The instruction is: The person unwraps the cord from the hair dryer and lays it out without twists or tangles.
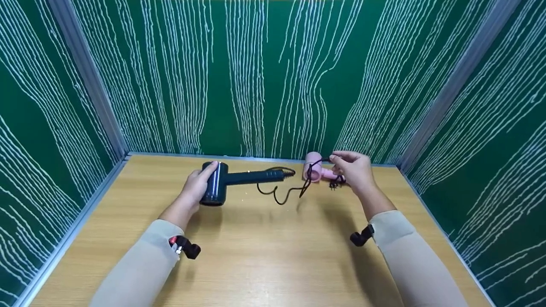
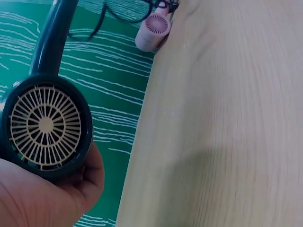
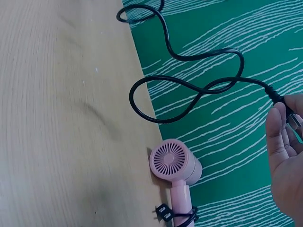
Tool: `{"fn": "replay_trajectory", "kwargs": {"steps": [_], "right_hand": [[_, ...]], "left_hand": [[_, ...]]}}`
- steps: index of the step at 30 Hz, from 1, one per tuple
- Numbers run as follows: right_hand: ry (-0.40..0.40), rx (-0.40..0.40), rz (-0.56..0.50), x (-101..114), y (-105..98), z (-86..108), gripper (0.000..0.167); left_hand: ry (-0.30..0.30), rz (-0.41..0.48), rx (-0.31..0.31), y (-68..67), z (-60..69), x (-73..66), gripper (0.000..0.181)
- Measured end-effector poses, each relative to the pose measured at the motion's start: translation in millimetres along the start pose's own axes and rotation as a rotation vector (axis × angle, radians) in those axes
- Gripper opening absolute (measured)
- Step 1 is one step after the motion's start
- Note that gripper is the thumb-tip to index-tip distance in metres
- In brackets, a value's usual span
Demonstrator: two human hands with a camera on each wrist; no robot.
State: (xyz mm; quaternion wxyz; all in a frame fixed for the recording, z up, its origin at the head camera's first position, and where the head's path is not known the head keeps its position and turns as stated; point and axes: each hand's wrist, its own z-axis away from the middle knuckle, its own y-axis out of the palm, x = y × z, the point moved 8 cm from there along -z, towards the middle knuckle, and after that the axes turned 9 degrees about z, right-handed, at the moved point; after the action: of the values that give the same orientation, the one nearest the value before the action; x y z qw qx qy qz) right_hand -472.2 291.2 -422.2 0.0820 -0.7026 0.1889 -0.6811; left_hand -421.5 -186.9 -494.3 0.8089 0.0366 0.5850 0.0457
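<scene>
My left hand (image 1: 197, 185) grips a dark green hair dryer (image 1: 214, 187) round its barrel, above the table. Its handle points right, and a round pale grille (image 2: 46, 125) faces the left wrist camera. From the handle's end a black cord (image 3: 203, 56) runs in loose loops through the air to my right hand (image 1: 356, 170). The right thumb and fingers pinch the cord's plug (image 3: 289, 116). Beneath that hand a pink hair dryer (image 1: 313, 164) lies at the table's back edge, its own cord wrapped round the handle and its black plug (image 3: 164, 213) showing.
The wooden table (image 1: 264, 256) reaches back to a green wall (image 1: 217, 85) with white wavy lines. Green side panels (image 1: 503, 170) and grey metal posts (image 1: 443, 91) close in the left and right. Small cameras sit on both wrists.
</scene>
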Motion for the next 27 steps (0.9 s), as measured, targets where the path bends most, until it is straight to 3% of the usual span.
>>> {"fn": "replay_trajectory", "kwargs": {"steps": [9, 15, 20, 27], "right_hand": [[-0.004, -0.023, 0.041, -8.8, -13.6, -5.5, 0.031], [0.001, -0.042, 0.051, -10.2, -30.4, -7.4, 0.034], [0.019, -0.056, 0.061, -11.6, -46.7, -8.0, 0.037], [0.035, -0.079, 0.041, -15.6, -72.6, -7.7, 0.028]], "left_hand": [[0.023, -0.066, 0.118, -4.4, 3.0, -4.4, 0.100], [-0.002, -0.149, 0.106, -17.4, 6.7, -8.2, 0.113], [0.011, -0.207, 0.082, -32.1, 9.1, -15.4, 0.111], [0.036, -0.333, -0.004, -64.6, 12.8, -25.4, 0.127]]}}
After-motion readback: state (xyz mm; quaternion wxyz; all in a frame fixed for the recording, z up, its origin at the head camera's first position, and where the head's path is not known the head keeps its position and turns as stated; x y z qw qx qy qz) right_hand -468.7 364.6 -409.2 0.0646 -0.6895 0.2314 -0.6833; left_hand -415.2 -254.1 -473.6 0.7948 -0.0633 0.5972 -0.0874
